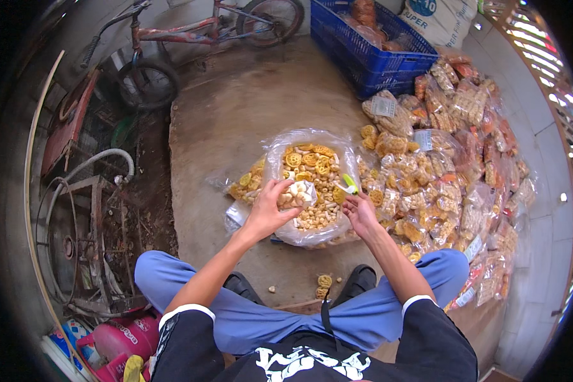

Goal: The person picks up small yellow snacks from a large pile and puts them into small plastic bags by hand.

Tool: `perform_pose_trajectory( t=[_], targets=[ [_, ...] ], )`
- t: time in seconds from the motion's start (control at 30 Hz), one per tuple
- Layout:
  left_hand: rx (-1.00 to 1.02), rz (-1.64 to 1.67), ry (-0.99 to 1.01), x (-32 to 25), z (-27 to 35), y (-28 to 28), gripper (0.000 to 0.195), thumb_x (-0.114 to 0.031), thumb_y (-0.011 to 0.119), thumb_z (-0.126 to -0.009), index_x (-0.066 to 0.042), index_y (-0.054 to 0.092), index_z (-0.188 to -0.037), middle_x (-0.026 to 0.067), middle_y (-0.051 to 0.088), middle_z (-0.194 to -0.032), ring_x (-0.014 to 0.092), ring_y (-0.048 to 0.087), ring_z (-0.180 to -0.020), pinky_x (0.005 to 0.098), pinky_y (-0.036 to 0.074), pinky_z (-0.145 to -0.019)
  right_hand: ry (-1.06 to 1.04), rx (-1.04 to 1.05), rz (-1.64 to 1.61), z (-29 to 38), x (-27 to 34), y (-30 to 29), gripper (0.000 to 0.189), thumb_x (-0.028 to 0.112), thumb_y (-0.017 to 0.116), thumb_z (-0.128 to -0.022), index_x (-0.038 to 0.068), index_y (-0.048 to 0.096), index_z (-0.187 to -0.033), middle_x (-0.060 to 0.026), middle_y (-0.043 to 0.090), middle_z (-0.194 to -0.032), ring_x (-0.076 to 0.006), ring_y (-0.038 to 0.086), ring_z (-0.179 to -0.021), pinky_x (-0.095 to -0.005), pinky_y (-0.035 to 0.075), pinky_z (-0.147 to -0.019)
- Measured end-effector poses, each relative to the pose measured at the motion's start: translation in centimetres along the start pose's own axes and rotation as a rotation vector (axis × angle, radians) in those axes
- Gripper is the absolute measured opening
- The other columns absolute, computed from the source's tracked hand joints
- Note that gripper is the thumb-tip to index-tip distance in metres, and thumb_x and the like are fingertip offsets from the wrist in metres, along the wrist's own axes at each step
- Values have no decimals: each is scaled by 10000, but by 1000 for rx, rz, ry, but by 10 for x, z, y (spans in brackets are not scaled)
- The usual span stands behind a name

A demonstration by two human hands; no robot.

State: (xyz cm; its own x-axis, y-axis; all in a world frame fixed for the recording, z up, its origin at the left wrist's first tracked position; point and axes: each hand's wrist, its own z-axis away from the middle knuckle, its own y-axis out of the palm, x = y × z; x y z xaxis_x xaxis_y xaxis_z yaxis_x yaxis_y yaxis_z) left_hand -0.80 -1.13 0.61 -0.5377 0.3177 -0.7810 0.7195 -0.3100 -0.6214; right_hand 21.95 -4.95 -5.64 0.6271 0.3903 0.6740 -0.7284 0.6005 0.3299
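My left hand grips a small clear plastic bag filled with pale, short snack pieces. It is held over a large open plastic sack, which contains loose snacks, yellow wheel shapes at the far side and pale short tubes nearer me. Over the sack's right rim, my right hand holds a small green-and-white plastic tool by its near end; its exact kind is unclear. Another clear bag of yellow wheel snacks lies against the sack's left side.
Filled snack bags are heaped along the right. Blue plastic crates and a white woven sack stand behind. A child's bicycle leans at the back left, above a rusty metal frame and a pink gas cylinder.
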Motion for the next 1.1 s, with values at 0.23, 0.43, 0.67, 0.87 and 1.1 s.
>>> perform_pose_trajectory(
  t=[0.23,0.43,0.67,0.87,1.1],
  targets=[
    [119,43,-21,-4,-2,8,584,-251,702,-670,-21,472,-1154,142,472,-1079,279,480,-1020,347,392,-872,-232,252,340,41,7,11,295,240,510,-866,49,507,-1090,-19,552,-896,-78,497,-699,-199,394,-577],
    [244,54,45,-7,-5,15,550,-173,689,-655,-29,479,-1143,136,472,-1050,282,485,-1008,336,405,-855,-373,485,529,59,0,19,219,248,551,-856,35,574,-900,28,541,-741,-37,445,-637,-191,365,-560],
    [313,16,172,-5,-13,21,602,-109,691,-622,-63,461,-1177,159,426,-1155,315,421,-1098,374,354,-934,-258,547,629,58,8,11,200,233,579,-841,36,547,-837,23,517,-688,-43,445,-589,-198,372,-531],
    [161,-100,145,-12,-17,31,746,-162,698,-648,-97,324,-1290,206,225,-1333,369,249,-1223,421,246,-1015,-440,374,504,46,15,-1,176,199,543,-859,25,533,-841,-1,542,-697,-56,487,-609,-208,396,-542],
    [163,-60,196,-12,-19,38,646,-198,653,-717,-87,344,-1274,193,237,-1332,356,250,-1227,429,243,-1010,-758,-151,-104,52,28,3,261,164,475,-890,49,436,-1120,-62,530,-924,-112,534,-734,-219,424,-586]
  ],
)
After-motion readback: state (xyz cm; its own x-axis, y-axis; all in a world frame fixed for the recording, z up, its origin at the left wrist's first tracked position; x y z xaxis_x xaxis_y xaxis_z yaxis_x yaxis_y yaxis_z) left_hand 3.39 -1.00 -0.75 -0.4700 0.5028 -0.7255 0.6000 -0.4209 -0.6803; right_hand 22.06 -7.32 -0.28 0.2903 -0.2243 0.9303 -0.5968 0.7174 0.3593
